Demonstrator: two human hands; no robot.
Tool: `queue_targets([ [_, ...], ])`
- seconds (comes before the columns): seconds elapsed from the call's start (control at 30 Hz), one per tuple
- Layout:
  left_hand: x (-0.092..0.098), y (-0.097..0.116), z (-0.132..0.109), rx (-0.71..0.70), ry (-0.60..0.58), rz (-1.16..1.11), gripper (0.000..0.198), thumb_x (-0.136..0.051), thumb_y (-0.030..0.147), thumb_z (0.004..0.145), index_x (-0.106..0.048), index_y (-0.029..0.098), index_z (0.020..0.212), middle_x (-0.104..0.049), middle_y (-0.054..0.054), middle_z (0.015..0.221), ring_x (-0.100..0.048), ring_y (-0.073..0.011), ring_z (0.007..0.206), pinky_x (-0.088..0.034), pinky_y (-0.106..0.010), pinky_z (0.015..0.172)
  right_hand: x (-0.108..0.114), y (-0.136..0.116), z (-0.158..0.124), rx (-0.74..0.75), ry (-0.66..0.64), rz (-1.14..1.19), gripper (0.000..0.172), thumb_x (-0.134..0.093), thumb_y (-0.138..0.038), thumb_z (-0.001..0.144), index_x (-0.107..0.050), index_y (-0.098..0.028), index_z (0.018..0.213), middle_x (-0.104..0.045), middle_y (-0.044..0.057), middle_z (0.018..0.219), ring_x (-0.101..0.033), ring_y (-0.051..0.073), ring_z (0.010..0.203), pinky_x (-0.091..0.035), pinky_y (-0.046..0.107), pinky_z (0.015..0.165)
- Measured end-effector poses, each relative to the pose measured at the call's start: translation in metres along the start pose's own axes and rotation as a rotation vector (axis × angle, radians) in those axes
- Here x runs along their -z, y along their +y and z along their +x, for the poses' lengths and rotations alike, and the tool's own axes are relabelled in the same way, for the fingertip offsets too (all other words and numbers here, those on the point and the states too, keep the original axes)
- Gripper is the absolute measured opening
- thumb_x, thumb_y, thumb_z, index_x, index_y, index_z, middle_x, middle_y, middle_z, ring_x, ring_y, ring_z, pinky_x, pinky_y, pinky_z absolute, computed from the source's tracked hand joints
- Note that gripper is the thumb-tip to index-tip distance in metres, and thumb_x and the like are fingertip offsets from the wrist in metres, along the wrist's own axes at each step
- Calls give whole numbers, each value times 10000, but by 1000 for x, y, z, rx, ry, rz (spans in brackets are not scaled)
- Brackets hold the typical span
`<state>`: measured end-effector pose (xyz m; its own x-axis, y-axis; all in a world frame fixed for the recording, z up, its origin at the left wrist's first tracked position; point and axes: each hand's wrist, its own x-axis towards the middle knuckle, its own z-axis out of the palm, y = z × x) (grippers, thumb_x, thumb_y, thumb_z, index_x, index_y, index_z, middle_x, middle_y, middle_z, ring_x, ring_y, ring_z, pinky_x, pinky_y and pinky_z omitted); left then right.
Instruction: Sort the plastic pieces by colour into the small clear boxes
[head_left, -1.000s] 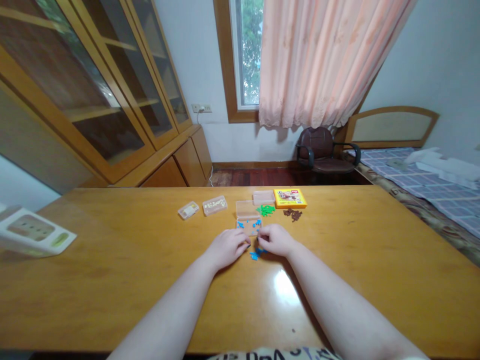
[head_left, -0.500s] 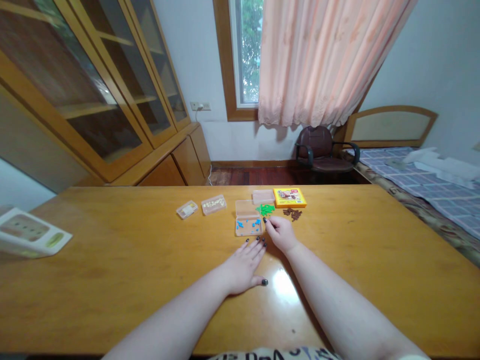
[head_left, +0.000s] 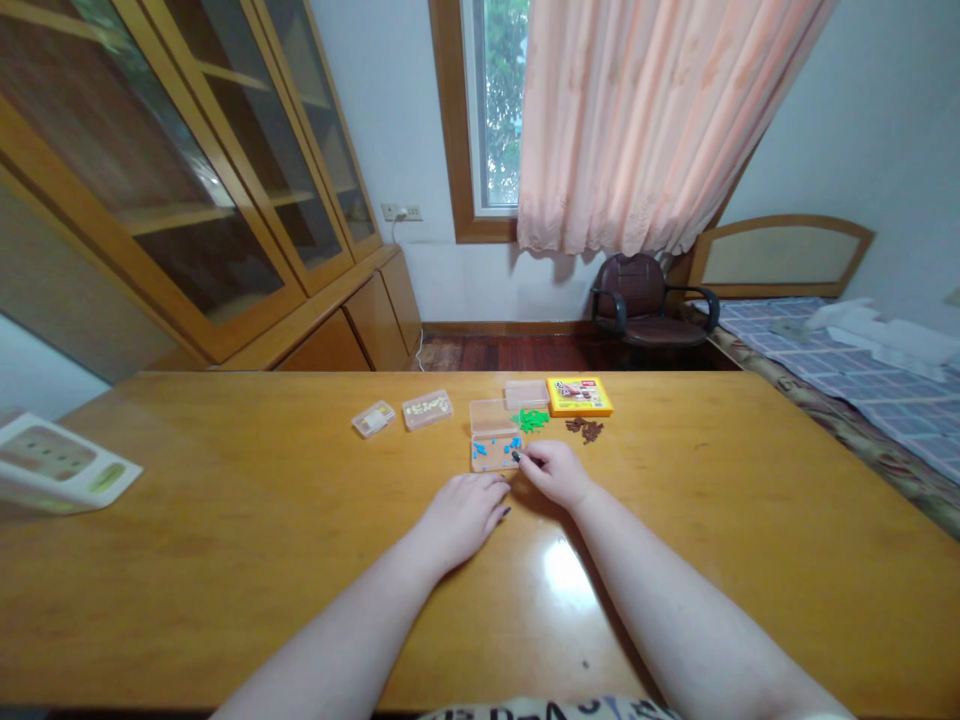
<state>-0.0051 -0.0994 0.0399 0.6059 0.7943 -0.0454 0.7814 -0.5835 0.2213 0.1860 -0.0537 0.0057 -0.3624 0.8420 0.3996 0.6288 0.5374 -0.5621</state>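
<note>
A clear plastic box [head_left: 495,466] with its lid [head_left: 491,416] raised holds several small blue pieces [head_left: 481,450]. My right hand [head_left: 559,474] reaches over its right side, thumb and forefinger pinched together at the blue pieces there. Whatever is between those fingertips is too small to make out. Just in front of the box, my left hand [head_left: 459,518] rests on the table, fingers loosely bent and thumb apart, with nothing visible in it. Behind the box lies a pile of green pieces [head_left: 533,420], and brown pieces [head_left: 585,430] lie to the right.
A yellow box [head_left: 580,397] and a clear case [head_left: 526,394] stand at the back of the wooden table [head_left: 262,560]. Left of the open box are a case of pale pieces [head_left: 427,410] and a smaller case [head_left: 373,419]. A white container [head_left: 67,465] is far left.
My right hand has moved left, its fingertips now over the open box. My left hand has drawn back to the left, and its spread fingers have bent.
</note>
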Motion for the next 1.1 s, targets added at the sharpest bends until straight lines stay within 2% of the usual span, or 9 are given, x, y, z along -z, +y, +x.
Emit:
queue_targets([
  [0.1, 8, -8, 0, 113, -8, 49, 197, -447, 265, 876, -607, 214, 979, -632, -70, 1017, -585, -212, 949, -440, -339, 852, 0, -3, -1, 33, -132, -18, 300, -447, -301, 871, -580, -169, 637, -575, -4, 580, -472, 98, 544, -325, 200, 554],
  [0.2, 9, -16, 0, 212, -43, 81, 164, -466, 274, 868, -594, 205, 944, -620, -72, 979, -594, -212, 902, -447, -322, 793, 0, -8, -2, 49, -254, -81, 161, -518, -273, 824, -644, -185, 775, -658, 8, 669, -560, 113, 601, -355, 201, 583],
  [0.4, 5, -20, 1, 228, -79, 89, 176, -446, 260, 876, -589, 221, 971, -611, -69, 981, -597, -210, 896, -442, -309, 765, -1, -15, -1, 57, -409, -256, 238, -524, -285, 809, -687, -239, 975, -722, 41, 848, -646, 168, 745, -406, 238, 663],
  [0.5, 5, -20, 3, 211, -68, 84, 200, -411, 261, 892, -595, 227, 962, -615, -64, 959, -605, -207, 879, -444, -305, 746, -1, -15, 0, 57, -435, -269, 255, -505, -293, 825, -692, -253, 993, -724, 40, 892, -652, 171, 785, -414, 240, 684],
  [0.67, 4, -21, 5, 183, -53, 65, 194, -422, 282, 889, -604, 216, 905, -620, -60, 937, -608, -206, 863, -449, -296, 726, 0, -14, 1, 45, -436, -290, 235, -512, -320, 829, -705, -253, 945, -727, 33, 857, -656, 176, 760, -410, 240, 651],
  [0.97, 0, -22, 7, 125, -8, -7, 181, -454, 274, 881, -615, 230, 951, -616, -47, 974, -598, -190, 886, -447, -286, 768, 0, -14, 2, 33, -432, -294, 245, -500, -329, 852, -707, -257, 960, -725, 38, 885, -652, 168, 780, -412, 238, 673],
  [1.1, -1, -22, 8, 114, -8, -29, 193, -433, 265, 889, -618, 211, 879, -619, -49, 953, -595, -180, 873, -444, -274, 761, -1, -14, 2, 18, -443, -335, 249, -495, -346, 850, -714, -243, 909, -726, 42, 858, -653, 176, 771, -405, 238, 655],
])
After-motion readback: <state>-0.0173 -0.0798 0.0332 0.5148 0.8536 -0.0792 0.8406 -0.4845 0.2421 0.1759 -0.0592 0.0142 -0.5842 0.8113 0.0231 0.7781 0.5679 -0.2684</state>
